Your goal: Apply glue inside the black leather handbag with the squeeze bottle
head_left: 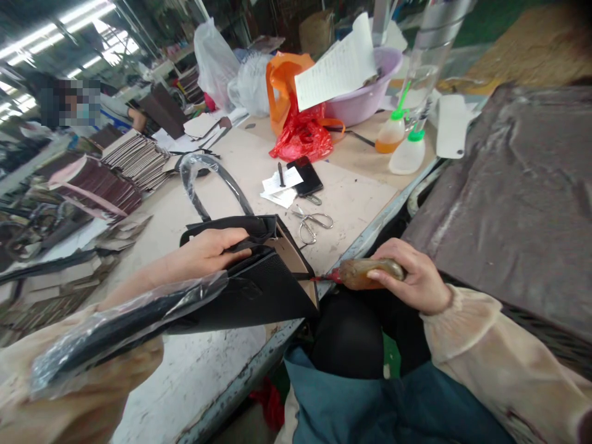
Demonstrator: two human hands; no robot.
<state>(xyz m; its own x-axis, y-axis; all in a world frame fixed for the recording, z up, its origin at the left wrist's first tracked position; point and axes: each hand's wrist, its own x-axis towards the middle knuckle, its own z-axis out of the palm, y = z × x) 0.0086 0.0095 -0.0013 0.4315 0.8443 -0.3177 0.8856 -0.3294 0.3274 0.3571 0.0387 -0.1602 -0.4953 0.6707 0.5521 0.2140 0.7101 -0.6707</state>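
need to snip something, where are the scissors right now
In the head view, the silver scissors lie on the table slightly right of centre, below the white paper slips and just right of the black bag.

Factory workshop: tube lights [28, 40] overhead, stacked panels [136, 161], scuffed bench [361, 191] with scissors [305, 217], squeeze bottles [407, 154], black handbag [272, 290] at edge; another person [112, 108] near panels, farther back.

Passage: bare surface [361, 194] between scissors [309, 217] and green-capped bottle [407, 154]. Obstructions: black bag [272, 293], its raised looped handle [237, 192] barring low leftward travel; amber tool [363, 273] in right hand [416, 277], crowding bag's open end.
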